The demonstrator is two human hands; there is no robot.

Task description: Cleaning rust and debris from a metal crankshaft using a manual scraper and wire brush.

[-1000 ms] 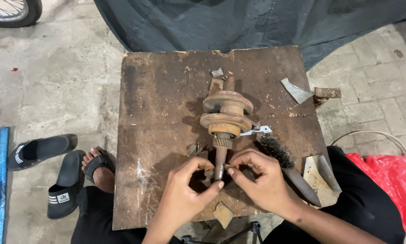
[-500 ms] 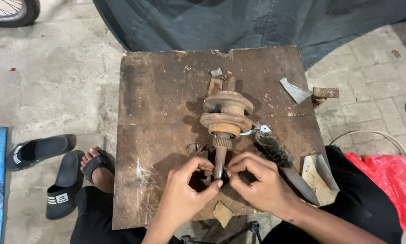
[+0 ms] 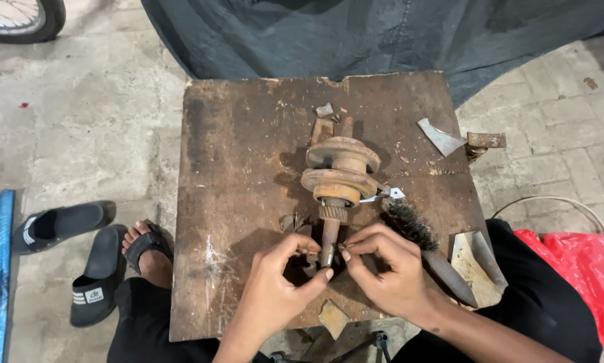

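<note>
A rusty crankshaft (image 3: 340, 176) with two round webs lies on a worn brown wooden board (image 3: 241, 168), its thin shaft end pointing toward me. My left hand (image 3: 275, 289) pinches the near end of that shaft from the left, thumb and fingers around it. From the right, my right hand (image 3: 383, 272) closes its fingertips on the same shaft end. A dark wire brush (image 3: 423, 245) lies just right of my right hand.
Small metal scraps (image 3: 440, 138) and a rusty bracket (image 3: 485, 141) lie at the board's right edge. Black sandals (image 3: 80, 249) and a foot are on the concrete at left. A red plastic bag (image 3: 588, 275) sits at right, a dark tarp (image 3: 383, 27) behind, a wheel at top left.
Both hands stay on the shaft end, with only small finger shifts. The crankshaft has not moved.
</note>
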